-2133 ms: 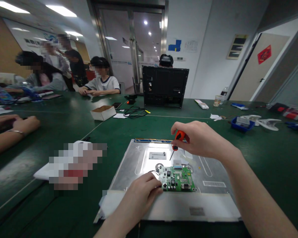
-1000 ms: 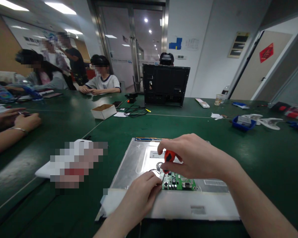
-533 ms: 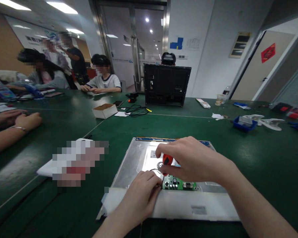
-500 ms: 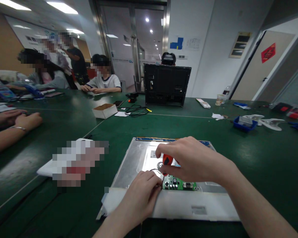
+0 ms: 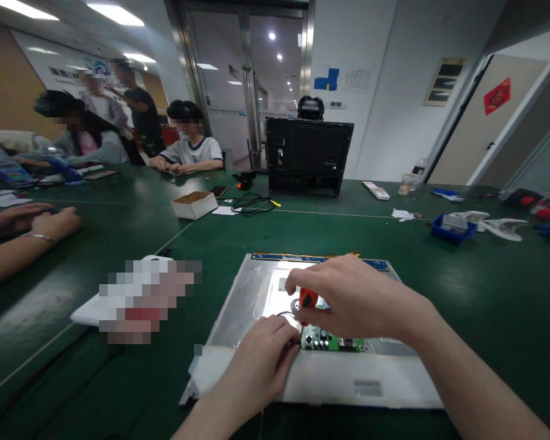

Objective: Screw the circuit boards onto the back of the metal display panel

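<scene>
A display panel (image 5: 231, 318) lies on its face before me, its silver metal back up and a white strip along the near edge. A green circuit board (image 5: 332, 340) sits near its middle. My right hand (image 5: 348, 293) is wrapped round the red and black handle of a screwdriver (image 5: 308, 298), held upright above the board's left end. The fingers of my left hand (image 5: 270, 348) are pressed together at the board's left edge, close to the screwdriver's lower end. What they pinch, if anything, is hidden. A thin dark wire runs beside those fingertips.
Left of the panel lies a white, partly blurred item (image 5: 89, 313). Behind stand an open cardboard box (image 5: 195, 206), black cables (image 5: 254, 205) and a black monitor housing (image 5: 309, 156). A blue tray (image 5: 453, 231) lies right. Another person's hands (image 5: 50, 225) rest at the left.
</scene>
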### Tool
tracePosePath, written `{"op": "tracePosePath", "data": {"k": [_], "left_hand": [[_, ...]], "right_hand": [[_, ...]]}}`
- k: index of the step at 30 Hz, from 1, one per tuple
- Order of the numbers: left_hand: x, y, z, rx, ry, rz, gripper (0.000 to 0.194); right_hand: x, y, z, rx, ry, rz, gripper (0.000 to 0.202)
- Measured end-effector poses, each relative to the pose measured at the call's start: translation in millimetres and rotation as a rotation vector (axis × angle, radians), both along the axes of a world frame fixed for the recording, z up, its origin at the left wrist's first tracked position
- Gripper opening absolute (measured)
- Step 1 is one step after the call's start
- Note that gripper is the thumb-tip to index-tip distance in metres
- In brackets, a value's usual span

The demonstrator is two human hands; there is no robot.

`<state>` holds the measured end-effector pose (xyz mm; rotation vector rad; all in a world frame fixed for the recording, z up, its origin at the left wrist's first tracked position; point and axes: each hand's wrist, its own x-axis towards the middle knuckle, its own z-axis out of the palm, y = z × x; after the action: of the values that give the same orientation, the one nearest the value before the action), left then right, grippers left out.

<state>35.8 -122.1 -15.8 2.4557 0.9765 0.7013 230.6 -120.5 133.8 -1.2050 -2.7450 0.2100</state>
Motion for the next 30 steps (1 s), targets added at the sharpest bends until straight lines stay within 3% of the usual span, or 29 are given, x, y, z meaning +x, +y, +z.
{"op": "tracePosePath", "data": {"k": [13,23,30], "left_hand": [[-1.0,0.6,-6.5,0.025,-0.015,0.01,0.021],[0.2,-1.3,-0.2,0.017,0.002,0.007,0.022],[0.9,-1.9,-0.6,0.041,0.003,0.015,0.016]], "right_hand": [[-1.0,-5.9,3.0,0.025,-0.018,0.027,0.012],[-2.3,-5.8,3.3,0.069,-0.039,0.02,0.003],[-3.1,-7.3,3.9,0.097,-0.061,0.014,0.01]]}}
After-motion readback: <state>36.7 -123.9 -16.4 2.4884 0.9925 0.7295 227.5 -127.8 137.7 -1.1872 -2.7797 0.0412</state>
